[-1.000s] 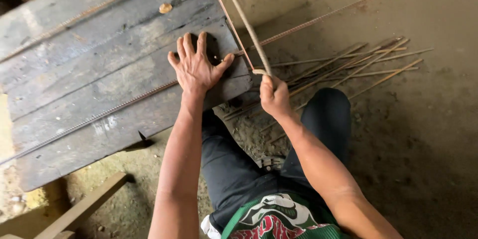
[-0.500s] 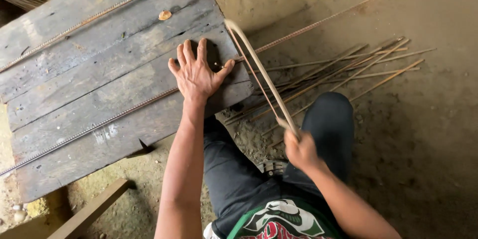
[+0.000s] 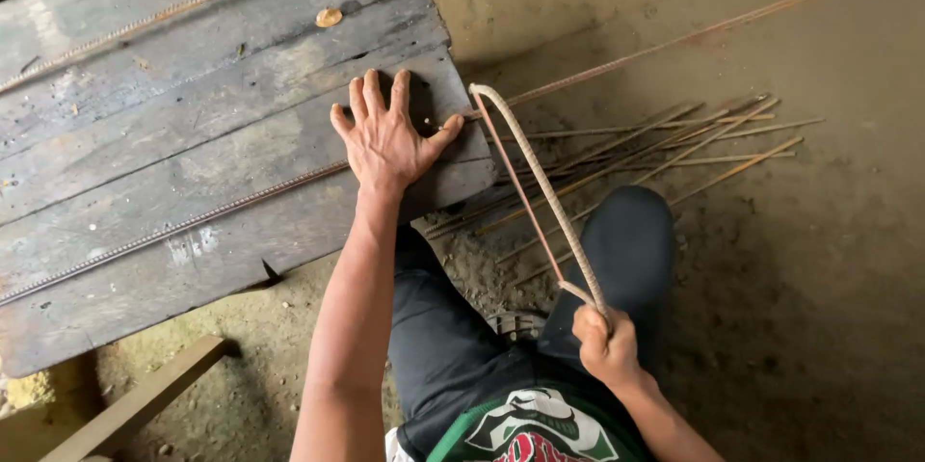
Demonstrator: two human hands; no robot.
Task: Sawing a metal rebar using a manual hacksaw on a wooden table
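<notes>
A bent rebar (image 3: 540, 187) is gripped at its near end by the clenched right hand (image 3: 605, 344), its long axis running up-left to the bench (image 3: 193, 173) edge (where the open left hand (image 3: 385, 139) is pressed flat, nearer the bend).

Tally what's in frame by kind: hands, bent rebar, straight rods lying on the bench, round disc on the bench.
Hands: 2, left hand flat on the wooden bench, right hand gripping the bent rebar
Bent rebar: 1
Straight rods on bench: 2
Round disc: 1
Total: 6
</notes>
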